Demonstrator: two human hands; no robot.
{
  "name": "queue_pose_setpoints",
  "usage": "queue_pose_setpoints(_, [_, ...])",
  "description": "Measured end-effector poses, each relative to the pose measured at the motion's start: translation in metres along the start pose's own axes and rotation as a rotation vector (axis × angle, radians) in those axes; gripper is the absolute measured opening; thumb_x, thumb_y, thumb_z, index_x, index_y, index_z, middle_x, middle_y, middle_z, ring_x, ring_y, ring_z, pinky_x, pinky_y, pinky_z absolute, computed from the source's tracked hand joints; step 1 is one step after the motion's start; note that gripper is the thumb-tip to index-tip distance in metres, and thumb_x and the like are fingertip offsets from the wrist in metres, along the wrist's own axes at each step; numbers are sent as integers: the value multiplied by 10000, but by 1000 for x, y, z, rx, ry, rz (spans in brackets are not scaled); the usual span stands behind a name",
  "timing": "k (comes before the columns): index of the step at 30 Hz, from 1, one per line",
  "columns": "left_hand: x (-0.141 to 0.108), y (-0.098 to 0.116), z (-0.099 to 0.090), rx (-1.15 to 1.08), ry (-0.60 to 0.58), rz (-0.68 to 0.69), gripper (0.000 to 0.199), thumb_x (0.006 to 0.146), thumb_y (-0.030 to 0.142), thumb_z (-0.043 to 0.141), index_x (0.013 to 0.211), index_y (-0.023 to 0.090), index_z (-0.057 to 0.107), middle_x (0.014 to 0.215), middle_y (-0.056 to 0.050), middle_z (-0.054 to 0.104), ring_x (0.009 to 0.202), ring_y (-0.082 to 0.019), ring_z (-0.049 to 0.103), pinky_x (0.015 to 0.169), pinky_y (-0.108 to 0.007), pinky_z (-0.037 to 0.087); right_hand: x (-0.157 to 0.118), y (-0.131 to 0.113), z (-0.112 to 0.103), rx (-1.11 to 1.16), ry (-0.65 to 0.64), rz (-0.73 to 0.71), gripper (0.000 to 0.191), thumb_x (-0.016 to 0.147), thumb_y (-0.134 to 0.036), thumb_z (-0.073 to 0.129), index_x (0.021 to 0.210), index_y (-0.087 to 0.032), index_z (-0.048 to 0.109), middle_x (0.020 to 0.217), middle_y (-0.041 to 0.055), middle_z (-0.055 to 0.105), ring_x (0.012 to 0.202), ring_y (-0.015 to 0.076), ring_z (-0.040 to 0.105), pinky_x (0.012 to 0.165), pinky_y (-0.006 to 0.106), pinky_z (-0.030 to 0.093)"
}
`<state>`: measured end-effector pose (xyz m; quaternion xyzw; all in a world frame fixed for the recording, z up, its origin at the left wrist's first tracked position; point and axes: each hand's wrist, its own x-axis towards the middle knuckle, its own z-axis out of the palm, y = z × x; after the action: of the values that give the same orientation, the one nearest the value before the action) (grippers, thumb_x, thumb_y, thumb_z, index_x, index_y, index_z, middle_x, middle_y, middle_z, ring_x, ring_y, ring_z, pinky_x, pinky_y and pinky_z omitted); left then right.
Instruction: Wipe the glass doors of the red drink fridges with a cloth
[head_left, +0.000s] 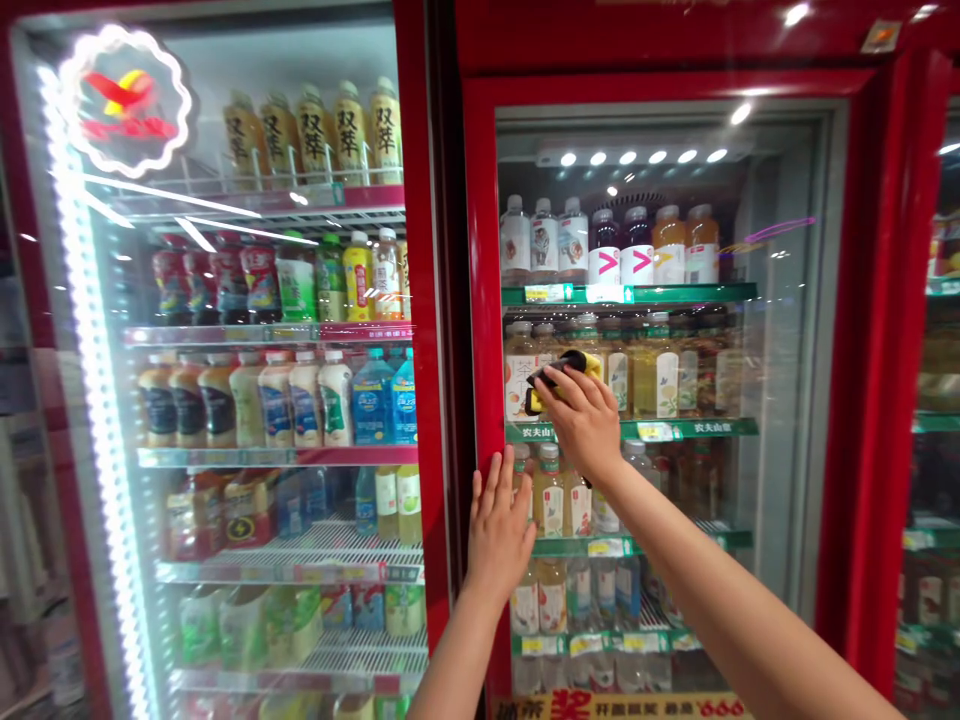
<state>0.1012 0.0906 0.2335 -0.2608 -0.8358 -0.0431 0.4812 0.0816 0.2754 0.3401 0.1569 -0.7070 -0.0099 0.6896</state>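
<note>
My right hand point(583, 420) presses a folded black and yellow cloth point(564, 370) against the glass door point(772, 380) of a red drinks fridge. Its fingers are bent over the cloth, which sits in front of the tea bottles on the second shelf. Lower and to the left, my left hand point(501, 520) lies flat with fingers stretched out, on the red door frame point(484, 300) and the edge of the glass. Nothing shows in the left hand. Behind the glass, bottles point(550, 490) stand in rows on green-edged shelves.
A second fridge point(409, 250) stands at the left, with several shelves of drinks, a bright light strip point(97, 450) and a round glowing sign point(125, 102). Another red-framed fridge point(930, 400) is partly visible at the right edge. A yellow printed strip point(622, 706) runs along the glass bottom.
</note>
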Motion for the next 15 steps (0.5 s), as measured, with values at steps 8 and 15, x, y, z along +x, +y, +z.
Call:
queue_pose_setpoints(8, [-7,-5,6,-36,-18,-20,838,809,163,723,1564,238,366,1696,-165,254,1573,-353,203,1239,-601,326,3,-22,9,71,-41,-215,374,1001,-216,589,1337,-366,658,1374,-75,689,1283,193,583,1151,378,371])
queue_pose_setpoints(15, [-8,-12,7,-20,-16,36,834,889,268,692,1607,224,271,1680,-180,293,1565,-359,222,1233,-607,344,56,-33,23,67,44,-163,328,1016,-201,576,1295,-331,688,1360,-72,698,1267,200,585,1103,391,391])
